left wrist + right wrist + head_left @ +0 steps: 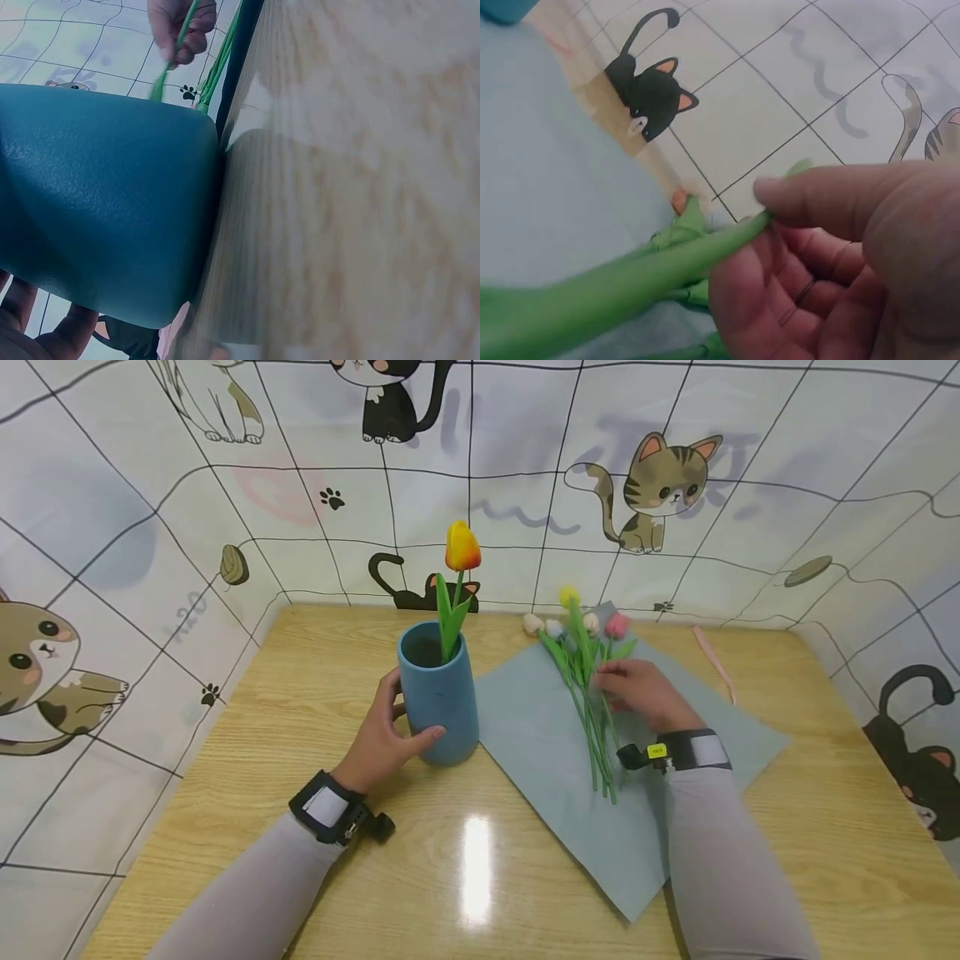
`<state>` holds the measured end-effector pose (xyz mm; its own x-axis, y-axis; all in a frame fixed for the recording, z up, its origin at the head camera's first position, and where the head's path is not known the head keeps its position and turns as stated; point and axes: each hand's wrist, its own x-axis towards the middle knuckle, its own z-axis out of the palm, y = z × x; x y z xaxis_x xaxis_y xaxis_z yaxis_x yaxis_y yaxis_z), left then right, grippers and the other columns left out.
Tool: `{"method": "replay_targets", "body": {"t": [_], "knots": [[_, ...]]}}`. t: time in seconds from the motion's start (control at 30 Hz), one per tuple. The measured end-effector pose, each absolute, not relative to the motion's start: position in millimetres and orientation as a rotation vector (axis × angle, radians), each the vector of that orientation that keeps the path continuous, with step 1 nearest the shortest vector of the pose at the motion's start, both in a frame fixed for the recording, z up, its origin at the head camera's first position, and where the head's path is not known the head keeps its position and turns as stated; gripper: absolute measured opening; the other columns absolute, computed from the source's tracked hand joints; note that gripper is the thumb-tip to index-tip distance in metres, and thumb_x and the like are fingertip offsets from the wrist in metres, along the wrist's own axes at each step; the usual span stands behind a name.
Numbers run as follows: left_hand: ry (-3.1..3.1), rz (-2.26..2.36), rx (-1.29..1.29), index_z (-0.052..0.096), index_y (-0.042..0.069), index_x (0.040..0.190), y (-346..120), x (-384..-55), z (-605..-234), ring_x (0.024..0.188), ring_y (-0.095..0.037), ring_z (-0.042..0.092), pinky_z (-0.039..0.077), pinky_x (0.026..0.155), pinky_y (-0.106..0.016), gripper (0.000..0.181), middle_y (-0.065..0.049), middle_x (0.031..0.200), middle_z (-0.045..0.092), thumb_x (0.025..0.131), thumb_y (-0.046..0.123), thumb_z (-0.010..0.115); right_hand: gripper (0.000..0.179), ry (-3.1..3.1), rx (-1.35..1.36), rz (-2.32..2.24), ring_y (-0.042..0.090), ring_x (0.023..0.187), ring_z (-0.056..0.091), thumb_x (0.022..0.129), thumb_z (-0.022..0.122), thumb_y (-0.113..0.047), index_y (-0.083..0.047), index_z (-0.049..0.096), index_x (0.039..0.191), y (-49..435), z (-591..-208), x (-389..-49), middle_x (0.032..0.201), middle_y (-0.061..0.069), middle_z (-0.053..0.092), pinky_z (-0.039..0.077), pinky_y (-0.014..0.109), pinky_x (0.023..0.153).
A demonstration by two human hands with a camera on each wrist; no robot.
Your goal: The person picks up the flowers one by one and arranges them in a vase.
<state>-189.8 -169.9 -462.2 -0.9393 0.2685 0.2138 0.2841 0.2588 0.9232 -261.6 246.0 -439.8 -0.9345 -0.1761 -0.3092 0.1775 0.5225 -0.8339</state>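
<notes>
My left hand [386, 735] grips the side of a blue vase [442, 714], thumb across its front and fingers around the far side. In the vase stands one yellow-orange tulip [462, 547], leaning slightly against the rim. My right hand [641, 693] is over a bunch of tulips [588, 677] on grey-blue wrapping paper [540, 752]. Between its thumb and index finger it pinches a green tulip stem [667, 262]; I cannot tell which bloom belongs to it. A yellow bloom [570, 597], a pink bloom [617, 626] and several pale ones are at the bunch's far end.
Wrapping paper covers the right middle of the wooden table [300, 693]. A pink ribbon [714, 664] lies at the paper's far right. A cloth printed with cats and grid lines [510, 502] rises behind the table and along both sides.
</notes>
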Motion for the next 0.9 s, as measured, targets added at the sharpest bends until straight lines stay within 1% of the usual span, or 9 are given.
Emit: {"method": "replay_targets", "body": {"t": [0.03, 0.1, 0.23, 0.33, 0.4, 0.5, 0.63, 0.77, 0.9], "knots": [[-2.484, -1.824, -0.541, 0.023, 0.032, 0.161, -170, -190, -462, 0.145, -0.031, 0.042, 0.04, 0.116, -0.066, 0.094, -0.002, 0.16, 0.037, 0.089, 0.02, 0.082, 0.048, 2.391, -0.001, -1.417, 0.024, 0.116, 0.059, 0.105, 0.061, -0.037, -0.004, 0.056, 0.139, 245, -439, -262, 0.134, 0.014, 0.06, 0.059, 0.032, 0.093], [-2.485, -1.825, -0.538, 0.023, 0.033, 0.161, -170, -190, -462, 0.145, -0.031, 0.042, 0.04, 0.115, -0.067, 0.094, -0.002, 0.16, 0.037, 0.089, 0.021, 0.082, 0.049, 2.351, -0.016, -1.504, 0.022, 0.117, 0.057, 0.105, 0.061, -0.037, -0.003, 0.054, 0.14, 242, -437, -261, 0.135, 0.014, 0.058, 0.059, 0.03, 0.094], [-2.485, -1.826, -0.538, 0.023, 0.034, 0.161, -169, -189, -461, 0.146, -0.032, 0.042, 0.04, 0.115, -0.067, 0.094, -0.002, 0.16, 0.036, 0.089, 0.021, 0.082, 0.046, 2.279, -0.028, -1.696, 0.017, 0.11, 0.058, 0.104, 0.063, -0.038, -0.004, 0.056, 0.135, 238, -433, -260, 0.124, 0.004, 0.061, 0.059, 0.026, 0.091], [-2.483, -1.822, -0.541, 0.023, 0.033, 0.161, -169, -189, -461, 0.146, -0.032, 0.041, 0.039, 0.116, -0.067, 0.094, -0.002, 0.161, 0.036, 0.089, 0.021, 0.082, 0.034, 2.173, -0.036, -1.889, 0.012, 0.104, 0.059, 0.104, 0.064, -0.034, -0.008, 0.06, 0.126, 236, -428, -258, 0.112, -0.003, 0.063, 0.058, 0.023, 0.086], [-2.483, -1.818, -0.543, 0.023, 0.032, 0.161, -169, -189, -461, 0.147, -0.032, 0.041, 0.039, 0.116, -0.067, 0.094, -0.002, 0.161, 0.036, 0.089, 0.021, 0.082, 0.024, 2.029, -0.055, -2.07, 0.01, 0.098, 0.06, 0.104, 0.064, -0.028, -0.01, 0.061, 0.12, 234, -425, -256, 0.105, -0.005, 0.065, 0.057, 0.021, 0.08], [-2.484, -1.813, -0.54, 0.023, 0.032, 0.161, -169, -190, -462, 0.147, -0.031, 0.041, 0.038, 0.117, -0.067, 0.094, -0.002, 0.161, 0.036, 0.089, 0.021, 0.082, 0.013, 1.745, -0.104, -2.341, 0.009, 0.089, 0.064, 0.105, 0.062, -0.015, -0.009, 0.063, 0.116, 232, -418, -254, 0.099, -0.005, 0.067, 0.057, 0.02, 0.073], [-2.485, -1.813, -0.538, 0.023, 0.033, 0.161, -170, -189, -461, 0.147, -0.03, 0.041, 0.039, 0.116, -0.067, 0.094, -0.001, 0.16, 0.037, 0.089, 0.021, 0.082, 0.017, 1.459, -0.174, -2.54, 0.011, 0.084, 0.068, 0.106, 0.056, -0.005, -0.007, 0.07, 0.116, 231, -411, -253, 0.097, -0.001, 0.07, 0.059, 0.021, 0.07], [-2.481, -1.815, -0.54, 0.023, 0.033, 0.161, -169, -188, -460, 0.146, -0.031, 0.042, 0.04, 0.116, -0.067, 0.094, -0.002, 0.16, 0.037, 0.089, 0.02, 0.082, 0.02, 1.337, -0.207, -2.601, 0.013, 0.085, 0.067, 0.107, 0.054, -0.003, -0.006, 0.072, 0.113, 230, -407, -253, 0.098, 0.002, 0.069, 0.059, 0.022, 0.069], [-2.479, -1.817, -0.548, 0.023, 0.032, 0.161, -168, -188, -459, 0.145, -0.032, 0.043, 0.04, 0.115, -0.067, 0.095, -0.003, 0.159, 0.037, 0.088, 0.019, 0.083, 0.018, 1.266, -0.222, -2.653, 0.014, 0.086, 0.066, 0.107, 0.053, -0.003, -0.005, 0.07, 0.111, 228, -403, -250, 0.105, 0.004, 0.071, 0.059, 0.022, 0.07]]}}
